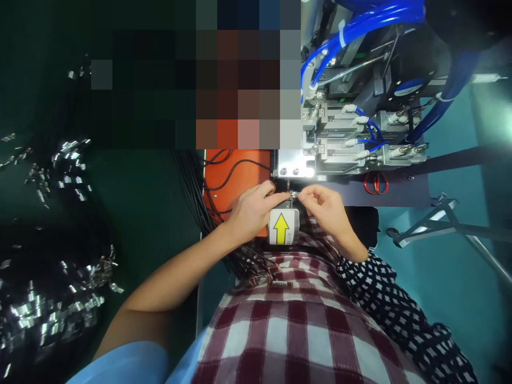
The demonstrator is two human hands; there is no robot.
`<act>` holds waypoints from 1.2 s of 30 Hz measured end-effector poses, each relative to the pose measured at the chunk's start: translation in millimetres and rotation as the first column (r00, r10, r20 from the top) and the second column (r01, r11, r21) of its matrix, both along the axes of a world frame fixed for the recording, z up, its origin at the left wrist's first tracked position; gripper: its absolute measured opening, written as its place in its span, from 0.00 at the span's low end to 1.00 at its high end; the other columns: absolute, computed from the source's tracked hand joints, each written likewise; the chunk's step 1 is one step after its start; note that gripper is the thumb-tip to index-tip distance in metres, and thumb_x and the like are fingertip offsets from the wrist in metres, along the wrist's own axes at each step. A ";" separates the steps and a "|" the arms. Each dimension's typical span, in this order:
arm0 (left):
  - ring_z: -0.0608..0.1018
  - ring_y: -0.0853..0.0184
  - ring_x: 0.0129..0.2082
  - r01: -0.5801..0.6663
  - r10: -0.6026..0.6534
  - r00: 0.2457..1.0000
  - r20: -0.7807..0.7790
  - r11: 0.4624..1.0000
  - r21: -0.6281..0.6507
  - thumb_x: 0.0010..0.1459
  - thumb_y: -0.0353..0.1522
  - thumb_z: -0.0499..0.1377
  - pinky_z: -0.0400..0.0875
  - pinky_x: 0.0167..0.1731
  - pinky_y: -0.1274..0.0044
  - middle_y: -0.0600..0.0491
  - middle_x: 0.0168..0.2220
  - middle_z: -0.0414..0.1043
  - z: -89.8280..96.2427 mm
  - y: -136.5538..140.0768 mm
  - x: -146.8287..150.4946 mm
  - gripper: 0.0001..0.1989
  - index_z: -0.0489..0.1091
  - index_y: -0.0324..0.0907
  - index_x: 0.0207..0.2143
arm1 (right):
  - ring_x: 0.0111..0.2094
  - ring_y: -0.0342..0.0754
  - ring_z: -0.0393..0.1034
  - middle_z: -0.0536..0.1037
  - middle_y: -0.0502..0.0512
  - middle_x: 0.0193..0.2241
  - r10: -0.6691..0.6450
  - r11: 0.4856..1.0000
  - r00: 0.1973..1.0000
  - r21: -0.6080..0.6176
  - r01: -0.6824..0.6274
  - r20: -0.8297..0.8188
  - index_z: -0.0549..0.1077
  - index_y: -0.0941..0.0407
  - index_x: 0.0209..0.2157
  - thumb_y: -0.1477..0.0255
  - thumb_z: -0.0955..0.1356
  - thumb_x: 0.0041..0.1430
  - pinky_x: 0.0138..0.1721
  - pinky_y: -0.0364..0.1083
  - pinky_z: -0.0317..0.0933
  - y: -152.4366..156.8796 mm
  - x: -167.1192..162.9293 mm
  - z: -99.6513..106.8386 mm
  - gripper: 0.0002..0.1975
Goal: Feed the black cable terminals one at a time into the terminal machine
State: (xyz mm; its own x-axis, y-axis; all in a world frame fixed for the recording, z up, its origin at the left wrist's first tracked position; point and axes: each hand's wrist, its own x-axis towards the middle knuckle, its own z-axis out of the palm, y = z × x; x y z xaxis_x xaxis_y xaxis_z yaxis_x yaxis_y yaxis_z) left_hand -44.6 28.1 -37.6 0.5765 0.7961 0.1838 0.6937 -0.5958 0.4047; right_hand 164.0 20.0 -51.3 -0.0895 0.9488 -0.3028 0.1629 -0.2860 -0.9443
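A small shiny metal connector (295,194) sits at the front edge of the machine's fixture, between my two hands. My right hand (326,208) has thumb and forefinger pinched on its right side. From the left, my left hand (254,207) reaches over the orange surface with its fingers curled. Its forefinger tip touches the connector's left side; what lies under the other fingers is hidden. Just below the fingertips is a white label with a yellow arrow (281,228). Black cables (196,197) hang beside my left forearm, and more lie across my lap.
A machine with metal cylinders (340,133) and blue air tubes (380,18) stands ahead on the right. Red-handled scissors (376,184) lie on its dark plate. Heaps of cables with shiny ends (72,160) are at the left. A metal stand (432,221) is at the right.
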 end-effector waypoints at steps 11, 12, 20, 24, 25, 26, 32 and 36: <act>0.71 0.67 0.33 -0.038 0.035 0.999 -0.033 0.995 -0.093 0.67 0.32 0.52 0.70 0.30 0.76 0.50 0.35 0.63 5.1 -1.0 0.4 0.16 0.75 0.45 0.51 | 0.26 0.43 0.63 0.71 0.49 0.25 0.139 0.907 0.931 0.335 -0.257 0.338 0.71 0.56 0.29 0.75 0.66 0.59 0.29 0.44 0.57 3.2 9.7 4.2 0.04; 0.71 0.66 0.33 -0.037 0.034 0.998 -0.043 0.995 -0.094 0.66 0.32 0.52 0.70 0.30 0.76 0.50 0.35 0.63 5.9 -0.7 0.5 0.16 0.75 0.46 0.51 | 0.25 0.43 0.62 0.70 0.49 0.24 0.141 0.920 0.939 0.309 -0.242 0.315 0.71 0.56 0.29 0.74 0.66 0.59 0.28 0.44 0.57 3.7 9.9 3.5 0.04; 0.70 0.65 0.35 -0.022 0.020 0.999 -0.026 0.997 -0.071 0.66 0.32 0.53 0.68 0.33 0.74 0.48 0.36 0.65 5.3 1.4 0.8 0.15 0.75 0.44 0.49 | 0.19 0.40 0.61 0.68 0.46 0.19 -0.056 0.996 0.997 -0.065 0.053 -0.057 0.72 0.57 0.29 0.65 0.70 0.56 0.22 0.42 0.56 -4.6 4.2 -9.2 0.09; 0.69 0.65 0.34 -0.012 0.010 1.000 -0.027 0.998 -0.057 0.66 0.32 0.52 0.68 0.33 0.74 0.49 0.35 0.65 4.8 1.5 0.5 0.15 0.75 0.44 0.49 | 0.19 0.41 0.62 0.68 0.46 0.18 -0.094 0.993 0.987 -0.085 0.083 -0.134 0.72 0.57 0.29 0.62 0.69 0.58 0.23 0.42 0.56 -7.7 -3.2 -8.5 0.12; 0.69 0.65 0.34 -0.011 0.009 1.000 -0.030 0.999 -0.049 0.66 0.32 0.52 0.67 0.32 0.74 0.49 0.35 0.65 4.6 1.6 0.5 0.15 0.75 0.44 0.49 | 0.19 0.41 0.62 0.69 0.46 0.18 -0.102 0.992 0.983 -0.090 0.089 -0.151 0.72 0.57 0.29 0.62 0.69 0.58 0.23 0.43 0.56 -7.6 -5.4 -8.2 0.12; 0.69 0.65 0.34 -0.009 0.008 0.999 -0.031 0.999 -0.042 0.66 0.31 0.52 0.67 0.32 0.74 0.49 0.34 0.65 4.5 1.6 0.5 0.15 0.76 0.43 0.49 | 0.19 0.41 0.63 0.69 0.46 0.19 -0.113 0.991 0.980 -0.092 0.099 -0.163 0.71 0.57 0.29 0.62 0.69 0.57 0.23 0.43 0.57 -7.2 -7.5 -8.1 0.12; 0.69 0.65 0.34 0.001 -0.002 1.000 -0.030 0.999 -0.038 0.66 0.29 0.51 0.67 0.32 0.75 0.49 0.34 0.65 4.4 1.7 0.5 0.16 0.76 0.43 0.49 | 0.22 0.44 0.67 0.71 0.48 0.20 -0.076 0.996 0.993 0.035 0.079 -0.088 0.71 0.55 0.32 0.65 0.68 0.60 0.26 0.45 0.60 -7.5 -10.1 -10.0 0.08; 0.68 0.65 0.34 -0.006 0.004 1.000 -0.025 0.998 -0.065 0.67 0.30 0.50 0.67 0.32 0.74 0.48 0.35 0.65 4.5 1.5 0.2 0.16 0.75 0.44 0.50 | 0.22 0.44 0.66 0.71 0.48 0.22 -0.090 0.995 0.993 0.033 0.093 -0.081 0.70 0.54 0.32 0.62 0.68 0.60 0.26 0.45 0.60 -10.2 -9.9 -13.7 0.10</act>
